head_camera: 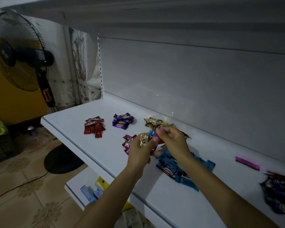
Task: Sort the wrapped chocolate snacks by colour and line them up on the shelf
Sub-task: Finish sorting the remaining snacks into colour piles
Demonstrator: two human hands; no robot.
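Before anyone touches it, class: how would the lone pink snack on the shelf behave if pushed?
The pink snack looks small and flat, so probably light and likely to slide, not roll, on the smooth shelf. Its shiny wrapper may be slippery and crinkle when pinched.

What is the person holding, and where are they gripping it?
The left hand grips a gold snack around its lower half; the right hand pinches a pink snack at its top.

Left grip (139, 151) and right grip (173, 143) meet, both pinching
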